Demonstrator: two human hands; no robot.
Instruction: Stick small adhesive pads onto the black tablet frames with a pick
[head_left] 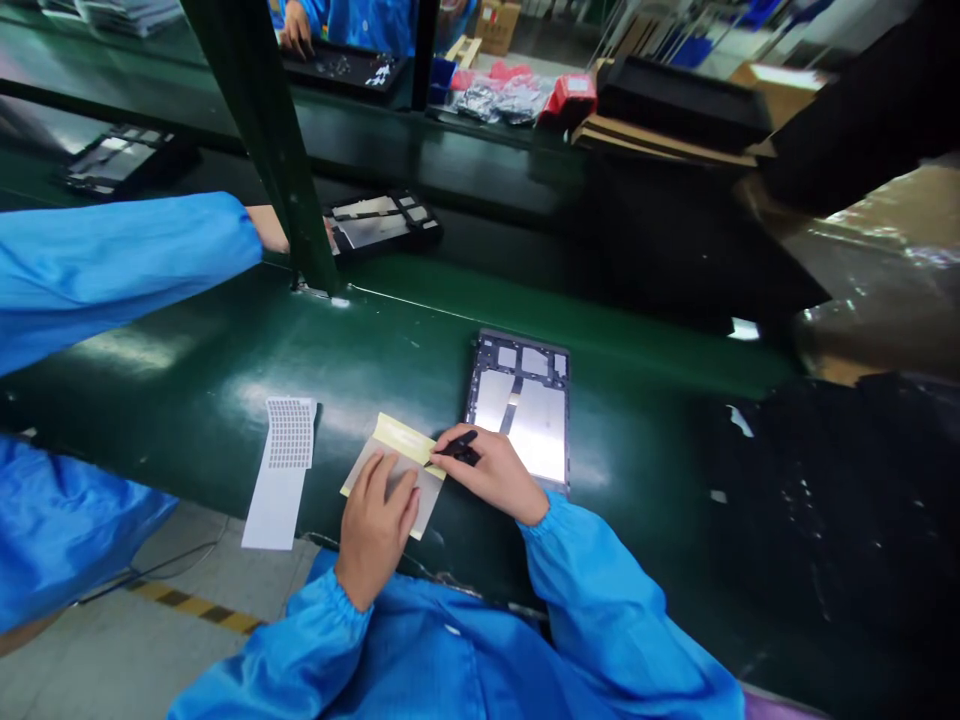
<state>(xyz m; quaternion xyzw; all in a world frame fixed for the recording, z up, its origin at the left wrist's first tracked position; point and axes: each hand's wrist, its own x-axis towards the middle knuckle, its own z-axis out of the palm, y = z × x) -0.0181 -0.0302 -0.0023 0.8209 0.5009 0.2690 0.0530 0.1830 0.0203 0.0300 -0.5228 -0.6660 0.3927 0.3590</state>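
My left hand lies with its fingers spread on a small sheet with a pale yellow strip and a greyish lower part, pressing it to the green bench. In my right hand is a pair of black tweezers, gripped near the tip, which points down at the sheet's yellow strip. Just behind my right hand rests a flat tablet-like device with a dark frame and bright silver panels; its lower left part is hidden by the hand. A white label sheet with rows of small grey marks hangs over the bench's front edge, left of my left hand.
A co-worker's blue sleeve reaches in from the left toward another device behind a green post. Across the bench, another person's hand is at a black tray. Dark sheets cover the right side.
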